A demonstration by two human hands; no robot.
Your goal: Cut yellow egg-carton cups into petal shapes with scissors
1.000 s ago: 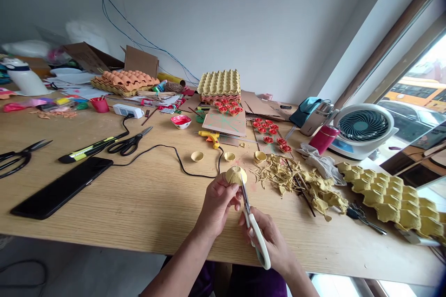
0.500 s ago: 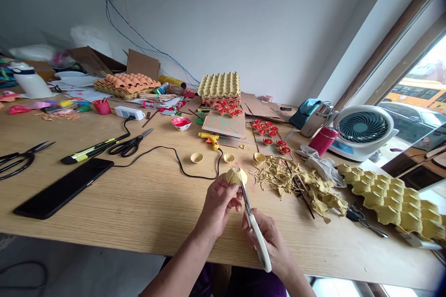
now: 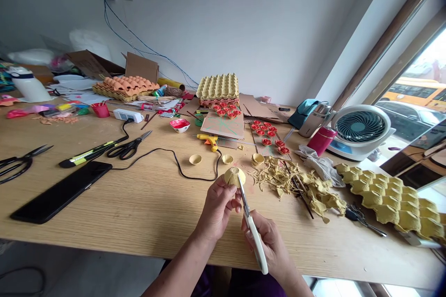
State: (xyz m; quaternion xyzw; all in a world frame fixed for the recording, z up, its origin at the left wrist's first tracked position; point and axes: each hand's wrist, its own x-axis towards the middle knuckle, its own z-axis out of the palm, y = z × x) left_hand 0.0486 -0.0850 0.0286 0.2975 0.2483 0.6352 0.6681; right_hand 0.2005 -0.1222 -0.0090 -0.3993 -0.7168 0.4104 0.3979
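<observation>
My left hand [image 3: 218,206] is closed around a small yellow egg-carton cup [image 3: 233,176], held just above the wooden table [image 3: 139,199]. My right hand [image 3: 268,243] grips white-handled scissors [image 3: 251,227], whose blades reach up against the right side of the cup. A heap of yellow carton scraps [image 3: 296,183] lies just to the right of the cup. Three small cut cups [image 3: 195,159] sit on the table behind my hands, near a yellow glue gun [image 3: 208,139].
A yellow egg tray [image 3: 390,199] lies at the right, with a white fan [image 3: 362,127] and red bottle [image 3: 323,138] behind. Red paper roses [image 3: 268,132], stacked egg trays [image 3: 218,87], black scissors [image 3: 127,146], a phone [image 3: 61,191] and a black cable [image 3: 167,153] lie on the table.
Both hands stay on the cup and scissors with almost no shift; the view has moved slightly.
</observation>
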